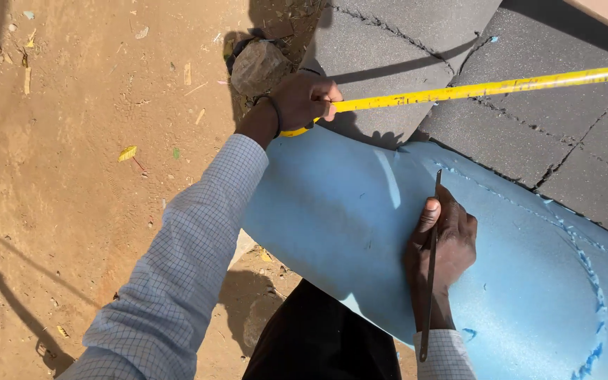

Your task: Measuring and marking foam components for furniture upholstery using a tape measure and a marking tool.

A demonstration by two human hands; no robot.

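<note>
Hands first. Our left hand [307,100] sits at about 11 o'clock in the head view, its grip closed around the case of a yellow tape measure [487,87]; fingers curl over the case, thumb toward the blade. From that grip the blade runs out toward 2 o'clock, taut and raised, crossing above dark grey foam slabs [564,134] to the frame edge.

Our right hand [441,243] lies near centre, slightly toward 5 o'clock, palm down on a light blue foam sheet [332,211]. Its grip is clamped on a thin dark metal blade [431,267], held along the hand; the tip points to 12 o'clock and touches the foam, the other end reaches back past the checked cuff [445,355].

Blue foam spreads from centre toward 4 o'clock, with a ragged cut line curving at 4 o'clock. It overlaps the grey slabs at 1 o'clock.

Ground is bare sandy soil [86,176], littered with wood chips; a stone [258,67] sits at 12 o'clock, just beside our left hand. Hard sunlight, outdoors.
</note>
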